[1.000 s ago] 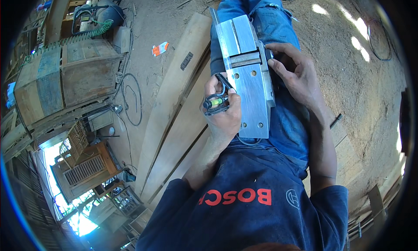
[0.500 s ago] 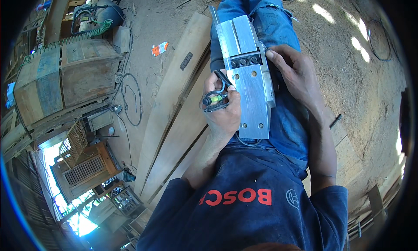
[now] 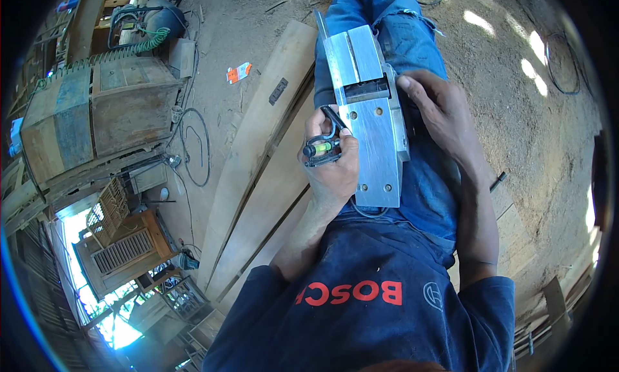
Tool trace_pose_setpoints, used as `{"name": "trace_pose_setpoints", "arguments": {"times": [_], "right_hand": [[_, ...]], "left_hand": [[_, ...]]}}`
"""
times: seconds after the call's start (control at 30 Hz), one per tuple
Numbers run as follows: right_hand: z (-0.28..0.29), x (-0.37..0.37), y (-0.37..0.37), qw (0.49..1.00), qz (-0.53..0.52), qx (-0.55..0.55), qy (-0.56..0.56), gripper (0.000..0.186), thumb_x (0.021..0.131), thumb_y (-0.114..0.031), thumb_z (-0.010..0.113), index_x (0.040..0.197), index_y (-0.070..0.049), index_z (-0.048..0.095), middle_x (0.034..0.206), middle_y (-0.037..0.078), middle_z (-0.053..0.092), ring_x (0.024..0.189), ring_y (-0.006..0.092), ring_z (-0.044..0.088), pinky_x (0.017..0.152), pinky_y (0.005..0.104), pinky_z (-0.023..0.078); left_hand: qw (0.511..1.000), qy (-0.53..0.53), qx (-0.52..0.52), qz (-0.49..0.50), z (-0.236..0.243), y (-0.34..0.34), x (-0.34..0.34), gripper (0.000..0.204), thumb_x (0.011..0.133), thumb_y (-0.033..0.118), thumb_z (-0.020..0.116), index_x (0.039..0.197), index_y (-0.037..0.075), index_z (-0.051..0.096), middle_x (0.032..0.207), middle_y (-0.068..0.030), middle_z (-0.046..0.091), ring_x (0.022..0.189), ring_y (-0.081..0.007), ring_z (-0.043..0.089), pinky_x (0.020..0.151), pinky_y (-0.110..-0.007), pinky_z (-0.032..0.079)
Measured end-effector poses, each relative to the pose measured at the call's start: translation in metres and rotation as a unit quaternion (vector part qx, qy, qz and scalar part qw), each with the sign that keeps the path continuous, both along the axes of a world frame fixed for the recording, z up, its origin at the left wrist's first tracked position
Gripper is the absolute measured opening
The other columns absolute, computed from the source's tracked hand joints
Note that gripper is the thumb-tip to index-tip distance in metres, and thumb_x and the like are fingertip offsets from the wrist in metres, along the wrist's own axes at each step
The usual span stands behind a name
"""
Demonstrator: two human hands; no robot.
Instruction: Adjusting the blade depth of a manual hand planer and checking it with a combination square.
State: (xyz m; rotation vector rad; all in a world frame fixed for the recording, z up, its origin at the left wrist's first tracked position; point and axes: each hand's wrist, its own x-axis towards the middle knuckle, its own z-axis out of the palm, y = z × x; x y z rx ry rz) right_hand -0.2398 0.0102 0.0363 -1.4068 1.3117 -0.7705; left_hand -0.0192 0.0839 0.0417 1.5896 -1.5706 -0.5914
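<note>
An electric planer [image 3: 378, 137] lies upside down on my lap, its metal sole facing up. Across its opening sits the dark cutter drum [image 3: 367, 87]. My left hand [image 3: 335, 172] is closed around the black head of a combination square [image 3: 320, 149], which has a yellow-green vial. The square's steel blade stands on edge along the left side of the sole, reaching past its far end. At the planer's right side, beside the drum, my right hand [image 3: 445, 114] is bent with the thumb against the housing; its other fingertips are partly hidden.
Long wooden boards [image 3: 264, 172] lie on the ground to my left. Beyond them stand a wooden cabinet [image 3: 97, 114] and an air compressor [image 3: 155, 24] with a green coiled hose. An orange and white packet [image 3: 238, 73] lies on the dirt floor. Cables run nearby.
The cutter drum has turned: its row of bolts faced up before, and now a darker gap shows there. My left hand keeps the combination square at the planer's side.
</note>
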Motion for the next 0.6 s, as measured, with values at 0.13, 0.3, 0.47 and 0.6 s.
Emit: {"name": "trace_pose_setpoints", "arguments": {"times": [0.13, 0.3, 0.47, 0.6], "right_hand": [[-0.012, 0.003, 0.005, 0.994, -0.044, -0.081, -0.059, 0.028, 0.1, -0.017, 0.072, 0.122, -0.001, 0.074, 0.086, 0.004, 0.067, 0.066, 0.0093, 0.05, 0.055, 0.0261, 0.039], [-0.015, 0.006, 0.004, 0.99, -0.06, -0.087, -0.088, 0.024, 0.103, -0.02, 0.069, 0.114, 0.0, 0.076, 0.077, 0.003, 0.065, 0.061, 0.0095, 0.048, 0.054, 0.0266, 0.038], [-0.013, 0.004, 0.002, 0.995, -0.036, -0.068, -0.061, 0.03, 0.105, -0.026, 0.068, 0.105, 0.003, 0.076, 0.069, 0.003, 0.061, 0.057, 0.0103, 0.045, 0.052, 0.0277, 0.036], [-0.011, 0.006, 0.001, 0.997, -0.038, -0.049, -0.045, 0.034, 0.105, -0.029, 0.068, 0.1, 0.004, 0.076, 0.067, 0.003, 0.06, 0.054, 0.0104, 0.043, 0.049, 0.0282, 0.034]], "left_hand": [[1.0, -0.006, -0.001, -0.001, -0.001, 0.0, -0.001, 0.044, 0.09, 0.0, 0.058, 0.133, -0.002, 0.053, 0.1, -0.0145, 0.063, 0.08, -0.0221, 0.062, 0.072, -0.034, 0.052], [1.0, -0.018, -0.023, -0.006, -0.007, 0.0, 0.002, 0.045, 0.09, 0.0, 0.058, 0.134, -0.002, 0.053, 0.098, -0.014, 0.062, 0.078, -0.0216, 0.061, 0.07, -0.034, 0.052], [1.0, 0.006, -0.008, -0.002, -0.003, -0.001, 0.0, 0.045, 0.09, -0.001, 0.058, 0.134, -0.001, 0.053, 0.097, -0.0133, 0.062, 0.076, -0.0208, 0.061, 0.069, -0.033, 0.052], [1.0, 0.006, 0.002, 0.006, -0.001, -0.001, -0.001, 0.044, 0.09, -0.001, 0.059, 0.134, -0.001, 0.054, 0.096, -0.0133, 0.063, 0.076, -0.0203, 0.061, 0.068, -0.033, 0.051]]}}
